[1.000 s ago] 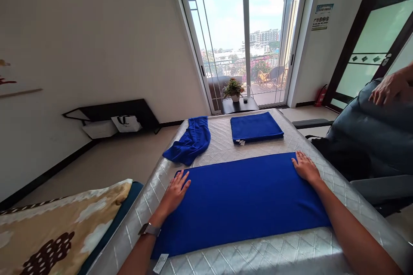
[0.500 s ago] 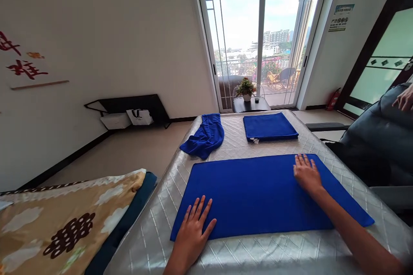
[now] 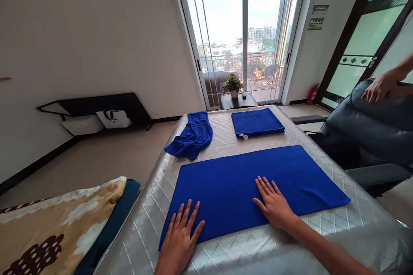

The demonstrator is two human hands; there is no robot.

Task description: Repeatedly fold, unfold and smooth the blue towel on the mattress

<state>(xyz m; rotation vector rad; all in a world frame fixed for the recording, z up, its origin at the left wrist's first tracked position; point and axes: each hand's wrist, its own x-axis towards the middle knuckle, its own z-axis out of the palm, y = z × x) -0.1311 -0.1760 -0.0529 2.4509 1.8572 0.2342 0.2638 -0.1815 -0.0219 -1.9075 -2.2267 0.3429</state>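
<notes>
A blue towel lies spread out flat on the silvery quilted mattress. On its near left corner rests my left hand, palm down with the fingers spread. My right hand is flat on the towel right of its middle, fingers stretched out and thumb apart. Neither hand grips anything. Small wrinkles show in the cloth near the towel's right end. Beyond it sits a neat stack of folded blue towels with a white tag. A crumpled blue towel lies at the far left of the mattress.
A patterned quilt is at the lower left. To the right stands a dark padded chair, with another person's hand over it. A potted plant stands on a small seat by the glass sliding door.
My right hand has slid left and nearer across the towel, while my left hand stays at the near left corner. The view has turned rightward, showing more of the other person's arms.
</notes>
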